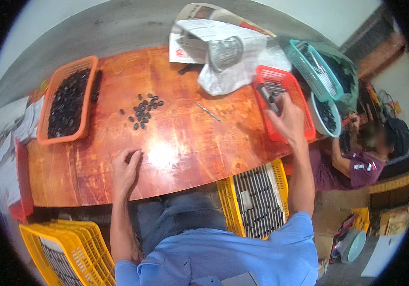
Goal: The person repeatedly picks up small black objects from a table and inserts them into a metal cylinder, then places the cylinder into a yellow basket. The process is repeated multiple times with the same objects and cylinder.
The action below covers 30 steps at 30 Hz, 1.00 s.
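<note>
My right hand (287, 117) is over the red basket (309, 114) at the right, thumb and fingers closed around dark grey and black rods (266, 95); I cannot tell how many. More slim grey rods (274, 87) lie inside this basket. At the table's near edge rests my left hand (126, 168), its fingers curled in loosely with nothing seen in them. Several small black oval pieces (142, 113) lie in a loose cluster beyond it. Between that cluster and the red basket is a thin metal rod, perhaps a drill bit (207, 112).
An orange basket (44, 107) of black pieces stands far left. Crumpled newspaper (237, 57) covers the back. At right are a teal basket (319, 76) and a pale blue bowl (317, 106). Yellow crates (229, 205) stand below the table edge. Another person (357, 167) sits at right.
</note>
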{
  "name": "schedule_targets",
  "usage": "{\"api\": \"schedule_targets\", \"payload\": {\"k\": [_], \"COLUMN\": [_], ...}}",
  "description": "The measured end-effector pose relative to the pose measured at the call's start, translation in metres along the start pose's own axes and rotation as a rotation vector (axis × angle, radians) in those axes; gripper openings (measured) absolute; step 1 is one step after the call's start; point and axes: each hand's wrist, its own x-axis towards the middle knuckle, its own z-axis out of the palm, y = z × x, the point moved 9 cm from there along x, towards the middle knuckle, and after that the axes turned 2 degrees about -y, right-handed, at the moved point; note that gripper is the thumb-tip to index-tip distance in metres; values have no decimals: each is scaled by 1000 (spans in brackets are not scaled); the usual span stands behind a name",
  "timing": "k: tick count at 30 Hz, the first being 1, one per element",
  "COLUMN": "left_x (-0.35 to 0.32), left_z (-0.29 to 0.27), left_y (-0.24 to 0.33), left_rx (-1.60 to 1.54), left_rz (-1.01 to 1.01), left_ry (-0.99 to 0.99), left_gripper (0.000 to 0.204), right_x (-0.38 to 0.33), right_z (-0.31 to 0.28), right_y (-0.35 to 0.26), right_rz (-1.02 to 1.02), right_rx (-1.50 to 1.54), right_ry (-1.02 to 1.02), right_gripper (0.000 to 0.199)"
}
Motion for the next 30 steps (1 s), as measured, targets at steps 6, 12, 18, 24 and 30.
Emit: {"api": "schedule_targets", "payload": {"k": [6, 12, 18, 24, 30], "left_x": [6, 33, 52, 59, 63], "left_z": [61, 78, 67, 68, 63], "left_y": [26, 46, 26, -1, -4], "left_rx": [-421, -745, -893, -964, -1010], "left_rz": [-196, -102, -129, -193, -156], "left_ry": [-265, -248, -316, -337, -360], "left_gripper": [45, 46, 40, 43, 50], "right_x": [-15, -31, -35, -41, -27], "right_z": [116, 173, 198, 229, 240], "right_y": [-128, -219, -230, -216, -203], "right_rz": [-56, -48, -68, -6, 36], "right_rx": [567, 643, 872, 963, 1198], "right_ry": [-112, -144, -292, -413, -323], "right_gripper": [34, 36, 47, 39, 18]}}
